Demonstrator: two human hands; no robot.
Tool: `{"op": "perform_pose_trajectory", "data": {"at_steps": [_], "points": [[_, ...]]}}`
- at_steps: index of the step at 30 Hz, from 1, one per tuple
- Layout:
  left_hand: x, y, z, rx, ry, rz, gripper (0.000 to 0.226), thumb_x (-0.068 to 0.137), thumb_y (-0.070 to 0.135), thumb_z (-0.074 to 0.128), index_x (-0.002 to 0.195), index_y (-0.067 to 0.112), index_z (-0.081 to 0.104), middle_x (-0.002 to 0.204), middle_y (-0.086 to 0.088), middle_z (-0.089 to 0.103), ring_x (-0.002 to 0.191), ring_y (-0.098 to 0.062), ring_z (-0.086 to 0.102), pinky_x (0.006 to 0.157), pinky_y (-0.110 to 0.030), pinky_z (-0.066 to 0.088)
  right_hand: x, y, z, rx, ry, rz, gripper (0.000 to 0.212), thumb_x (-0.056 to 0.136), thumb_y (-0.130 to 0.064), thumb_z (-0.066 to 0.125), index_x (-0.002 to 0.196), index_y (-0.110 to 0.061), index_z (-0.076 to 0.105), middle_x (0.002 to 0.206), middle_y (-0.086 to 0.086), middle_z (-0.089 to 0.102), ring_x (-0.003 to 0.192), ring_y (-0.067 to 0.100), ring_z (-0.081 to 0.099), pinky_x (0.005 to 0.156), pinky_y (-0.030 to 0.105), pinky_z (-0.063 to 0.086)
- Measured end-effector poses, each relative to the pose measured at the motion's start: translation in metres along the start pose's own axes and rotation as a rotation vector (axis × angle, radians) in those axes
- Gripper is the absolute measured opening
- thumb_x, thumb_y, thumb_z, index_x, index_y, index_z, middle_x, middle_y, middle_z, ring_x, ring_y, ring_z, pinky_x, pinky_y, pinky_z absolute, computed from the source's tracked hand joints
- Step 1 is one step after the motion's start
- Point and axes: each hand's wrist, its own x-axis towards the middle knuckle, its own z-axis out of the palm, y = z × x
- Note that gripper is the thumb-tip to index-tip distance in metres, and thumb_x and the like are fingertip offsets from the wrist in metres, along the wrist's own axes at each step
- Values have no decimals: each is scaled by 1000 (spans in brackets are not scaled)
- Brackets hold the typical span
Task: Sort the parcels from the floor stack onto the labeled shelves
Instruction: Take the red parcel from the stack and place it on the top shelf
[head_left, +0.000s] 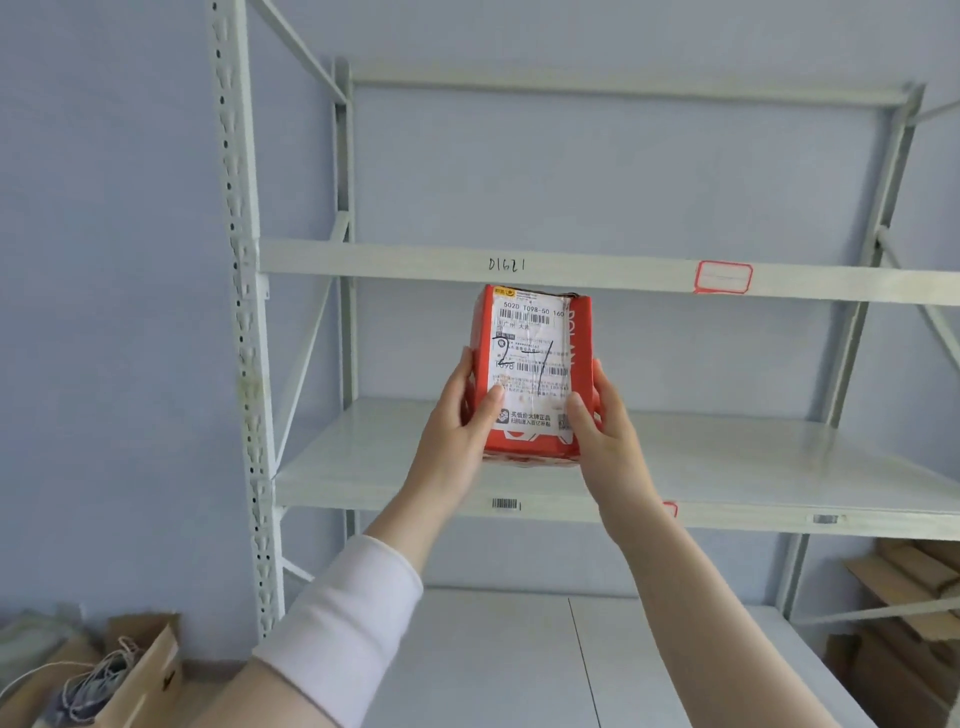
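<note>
Left hand (457, 415), right hand (605, 434) clasp boxy red parcel (580, 332); wrinkled label (530, 353)

Wall: pale blue wall (104, 260), plain, evenly lit, facing me.
Furniture: grey-white metal shelf rack (248, 312) against it.
My lower left: open cardboard box (150, 670) holding string (104, 670).
My lower right: flat cardboard (904, 587), stacked.

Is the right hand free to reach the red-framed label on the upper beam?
Probably not yet: the right hand grips the red parcel together with the left hand. Nothing stands between it and the red-framed label, so it likely could after letting go.
</note>
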Motion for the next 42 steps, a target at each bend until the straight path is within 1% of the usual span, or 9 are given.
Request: {"op": "perform_pose_trajectory", "data": {"at_steps": [9,14,17,21,26,28,34,39,42], "points": [[127,11,-56,33,23,202,55,97,25,46,147,25,24,126,17,45,112,2,46,77,3,41,117,-20,72,-28,-7,-214,48,100,-17,40,146,-24,26,131,-8,50,101,-2,55,86,15,49],[195,13,-103,7,25,317,54,97,22,45,147,22,24,129,16,44,118,0,46,81,2,42,178,-33,127,-14,4,-325,50,99,-17,40,146,-24,26,140,-3,48,121,10,52,103,34,45],[235,11,-126,18,6,350,55,97,26,45,147,24,22,136,12,45,122,-4,47,83,-5,44,215,-35,154,-34,18,-374,50,99,-18,42,146,-26,26,139,-4,48,115,6,53,100,31,46],[280,5,-143,12,-16,383,50,97,22,44,144,24,26,112,26,50,101,5,54,75,1,46,263,-33,177,-61,2,-409,52,99,-17,42,147,-23,24,139,-5,46,103,-1,55,90,22,50],[335,-8,-152,37,-26,349,58,97,21,44,148,18,16,128,13,47,113,-3,51,81,-4,45,322,-28,191,-168,39,-400,53,97,-23,46,146,-23,26,140,-3,48,120,14,53,101,36,45],[354,-14,-154,76,-17,309,64,97,25,46,149,15,10,141,7,42,124,-8,46,93,-15,39,342,-24,192,-254,21,-389,46,96,-25,47,141,-19,37,132,-4,55,114,15,58,95,32,49],[401,-43,-156,279,-104,249,46,95,23,49,139,17,34,140,0,48,120,-12,51,95,-21,42,387,-5,182,-406,-78,-357,30,93,-19,55,123,-14,51,109,-8,60,93,15,63,71,16,48],[427,-56,-157,308,-163,149,54,92,15,56,140,13,32,139,-3,49,122,-17,50,102,-32,43,421,10,176,-422,-96,-228,53,81,-13,71,127,-5,47,122,1,58,103,20,63,94,36,50],[441,-61,-159,310,-183,70,59,89,10,60,139,9,28,136,-7,51,117,-18,53,97,-31,46,432,12,175,-420,-128,-134,63,76,-9,75,127,-4,40,109,6,61,104,23,62,94,38,50]]}}
